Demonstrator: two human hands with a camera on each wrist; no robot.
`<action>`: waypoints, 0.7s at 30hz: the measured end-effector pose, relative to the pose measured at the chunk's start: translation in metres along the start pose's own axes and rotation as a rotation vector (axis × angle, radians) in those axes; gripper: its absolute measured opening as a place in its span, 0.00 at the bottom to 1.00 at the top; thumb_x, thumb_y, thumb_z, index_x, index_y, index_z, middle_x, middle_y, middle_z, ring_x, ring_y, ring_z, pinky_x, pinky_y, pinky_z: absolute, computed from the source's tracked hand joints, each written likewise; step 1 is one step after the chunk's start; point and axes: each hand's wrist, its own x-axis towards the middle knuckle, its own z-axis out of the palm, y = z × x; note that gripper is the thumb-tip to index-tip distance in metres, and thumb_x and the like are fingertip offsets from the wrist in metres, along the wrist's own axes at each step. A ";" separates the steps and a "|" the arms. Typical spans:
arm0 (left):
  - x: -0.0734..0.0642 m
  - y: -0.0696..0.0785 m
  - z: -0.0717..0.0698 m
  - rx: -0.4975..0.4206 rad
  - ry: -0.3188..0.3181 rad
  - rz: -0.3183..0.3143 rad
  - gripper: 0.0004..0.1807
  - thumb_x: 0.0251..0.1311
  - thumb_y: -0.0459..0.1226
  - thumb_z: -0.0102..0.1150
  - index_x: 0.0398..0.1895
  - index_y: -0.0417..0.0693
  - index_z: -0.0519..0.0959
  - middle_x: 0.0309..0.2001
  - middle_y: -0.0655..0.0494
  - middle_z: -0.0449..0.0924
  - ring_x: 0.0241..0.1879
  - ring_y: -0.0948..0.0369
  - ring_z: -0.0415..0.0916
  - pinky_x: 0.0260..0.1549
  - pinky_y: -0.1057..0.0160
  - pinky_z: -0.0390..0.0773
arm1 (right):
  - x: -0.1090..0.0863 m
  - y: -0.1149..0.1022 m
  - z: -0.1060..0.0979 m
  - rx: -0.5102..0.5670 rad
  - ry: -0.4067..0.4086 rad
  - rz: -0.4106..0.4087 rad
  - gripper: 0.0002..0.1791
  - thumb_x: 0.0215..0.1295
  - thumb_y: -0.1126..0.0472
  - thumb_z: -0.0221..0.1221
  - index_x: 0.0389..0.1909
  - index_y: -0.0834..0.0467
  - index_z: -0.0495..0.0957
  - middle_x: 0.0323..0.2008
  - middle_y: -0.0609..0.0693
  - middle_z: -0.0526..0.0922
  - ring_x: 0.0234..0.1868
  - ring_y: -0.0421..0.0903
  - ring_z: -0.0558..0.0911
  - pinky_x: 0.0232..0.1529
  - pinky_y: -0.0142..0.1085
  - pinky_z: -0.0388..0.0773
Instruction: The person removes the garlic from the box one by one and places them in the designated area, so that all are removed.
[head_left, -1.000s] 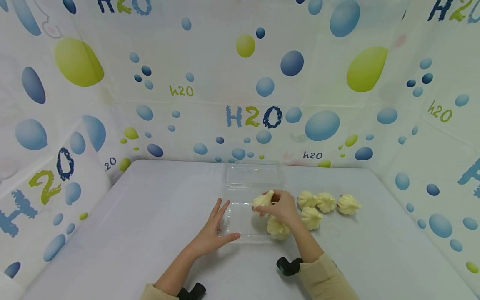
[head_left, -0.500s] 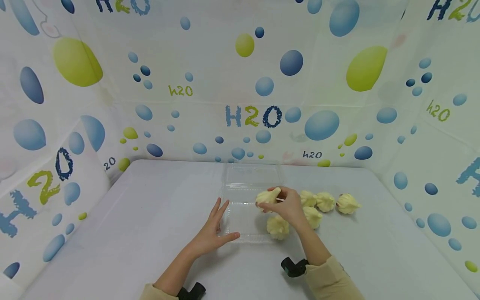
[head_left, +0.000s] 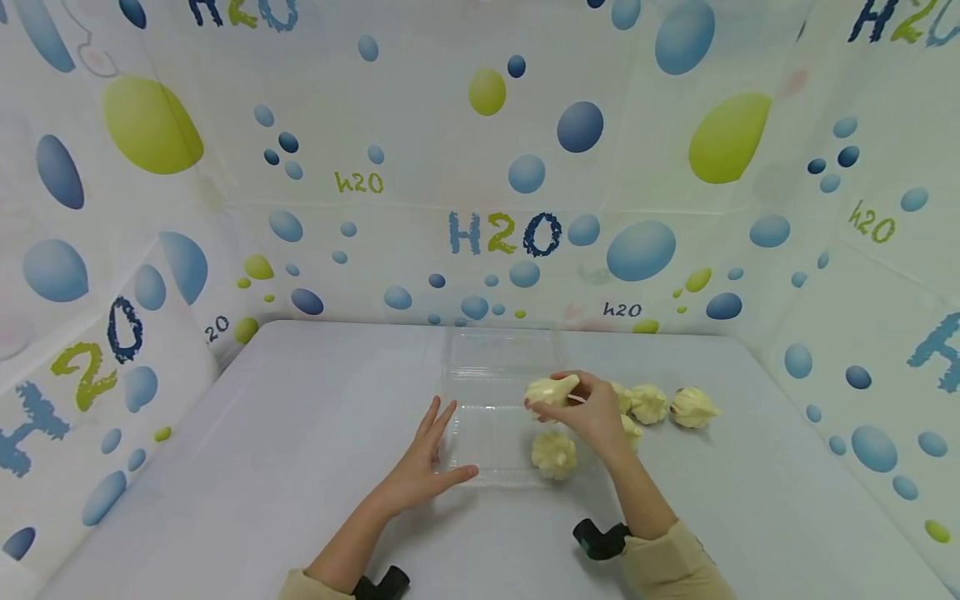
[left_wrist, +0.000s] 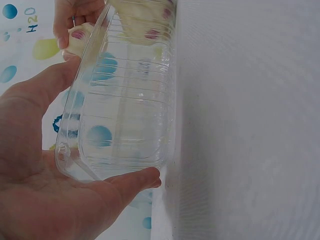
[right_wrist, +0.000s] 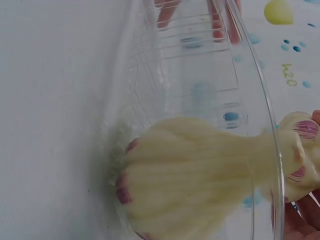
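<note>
My right hand [head_left: 598, 419] pinches a pale garlic bulb [head_left: 546, 395] above the right side of a clear plastic container [head_left: 483, 446]. Its stem end points up and right. Another garlic bulb [right_wrist: 185, 175] sits inside the container at the near right, with purple marks showing in the right wrist view. With fingers spread straight and thumb apart, my left hand [head_left: 422, 473] rests at the container's left end; the left wrist view has its thumb and fingers at the rim and corner. The right hand partly hides the bulbs behind it.
Right of the container lie several more garlic bulbs [head_left: 648, 404], one of them [head_left: 693, 407] farther right. The container's clear lid [head_left: 504, 350] lies folded back behind it. A patterned sheet [head_left: 405, 108] surrounds the white table [head_left: 315, 400] at the back and sides.
My right hand has drifted to the right with the garlic bulb in its fingers, now overlapping more of the loose bulbs. The left hand stays at the container.
</note>
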 end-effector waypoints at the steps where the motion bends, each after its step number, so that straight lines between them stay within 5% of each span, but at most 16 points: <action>1: 0.000 0.000 0.000 -0.002 0.000 0.000 0.51 0.49 0.46 0.67 0.72 0.55 0.45 0.72 0.47 0.28 0.68 0.41 0.40 0.55 0.41 0.62 | 0.000 0.000 -0.001 -0.004 0.005 -0.007 0.28 0.39 0.57 0.74 0.44 0.62 0.78 0.39 0.55 0.80 0.39 0.49 0.79 0.38 0.32 0.79; 21: 0.000 0.000 0.000 -0.011 -0.002 0.008 0.51 0.50 0.45 0.66 0.72 0.54 0.45 0.72 0.46 0.28 0.67 0.40 0.41 0.55 0.41 0.62 | -0.005 0.007 -0.035 -0.002 0.083 -0.035 0.27 0.44 0.59 0.72 0.46 0.65 0.76 0.42 0.60 0.78 0.41 0.50 0.79 0.37 0.26 0.77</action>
